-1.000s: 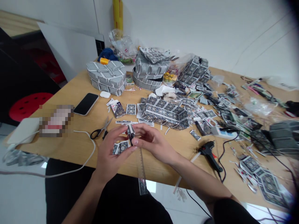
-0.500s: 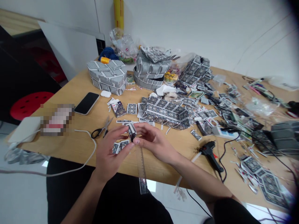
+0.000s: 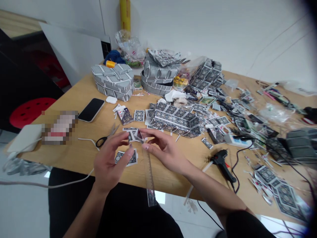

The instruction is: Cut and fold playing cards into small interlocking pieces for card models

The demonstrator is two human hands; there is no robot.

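Note:
Between my two hands is a small folded playing card (image 3: pixel 140 135) with a dark patterned back, its folds standing partly open. My right hand (image 3: pixel 164 150) pinches its right side between thumb and fingers. At its left side, the fingers of my left hand (image 3: pixel 110 162) curl around a patterned edge, with the thumb a little lower. Patterned cards (image 3: pixel 132 158) lie on the table just under my left hand. A clear ruler (image 3: pixel 150 180) sticks out over the table's front edge, below my right hand. Scissors (image 3: pixel 107 135) lie partly behind my left hand.
An open card-covered box (image 3: pixel 175 119) stands beyond my hands, with grey boxes (image 3: pixel 114 81) further back. A black glue gun (image 3: pixel 224 165) with its cable lies at the right, near scattered cards (image 3: pixel 279 188). A phone (image 3: pixel 91 109) and white cable (image 3: pixel 61 185) are at the left.
My hands have moved slightly apart, the left one down and to the left. The folded card has turned and opened up, and more of the cards beneath my left hand shows.

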